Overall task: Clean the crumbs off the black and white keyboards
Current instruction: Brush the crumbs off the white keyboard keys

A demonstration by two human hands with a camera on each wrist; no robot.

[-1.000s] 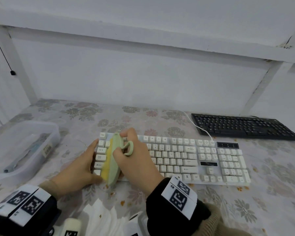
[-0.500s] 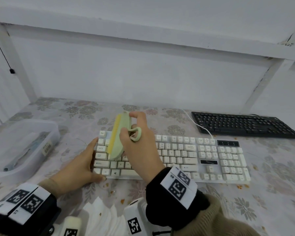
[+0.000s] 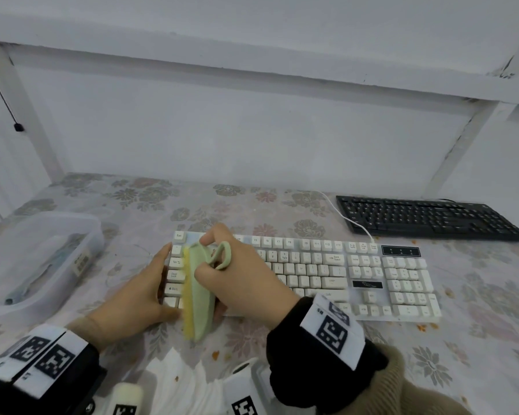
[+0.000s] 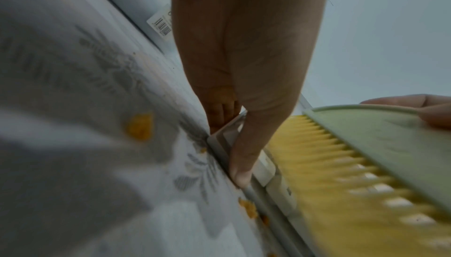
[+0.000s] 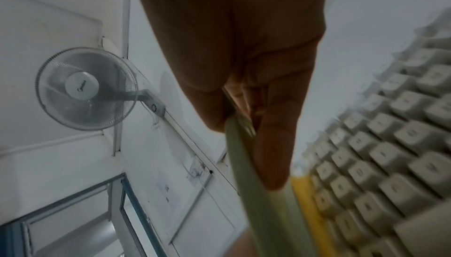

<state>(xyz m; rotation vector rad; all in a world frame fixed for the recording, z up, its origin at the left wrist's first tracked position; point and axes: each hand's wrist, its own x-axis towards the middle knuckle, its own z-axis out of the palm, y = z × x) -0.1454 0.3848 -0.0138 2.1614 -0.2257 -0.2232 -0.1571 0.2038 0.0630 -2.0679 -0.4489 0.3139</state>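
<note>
A white keyboard (image 3: 306, 274) lies across the middle of a floral-covered tabletop (image 3: 477, 339), and a black keyboard (image 3: 426, 218) sits well apart at the far right, near the wall. The right hand (image 3: 237, 283) is curled around a pale green brush (image 3: 203, 298) with yellow bristles, thumb and fingers pinching its flat back, and the bristles rest on the leftmost key columns and overhang the near edge. The left hand (image 3: 135, 298) lies with fingers fairly straight along the keyboard's left end, thumb pressing its near corner to steady it. The keyboard looks light and likely to slide, so bracing its rigid frame edge seems wiser than pressing the keys, which would give. The brush looks stiff in the back and soft in the bristles, best held by the back or its loop handle. The head view alone shows both keyboards, a clear plastic bin (image 3: 42, 259) at the left and white tissues (image 3: 174, 381) at the near edge. The left wrist view alone shows orange crumbs (image 4: 139, 128) on the cloth beside the keyboard frame. The right wrist view alone shows a wall fan (image 5: 85, 87), and the keys blurred beside the bristles.
</note>
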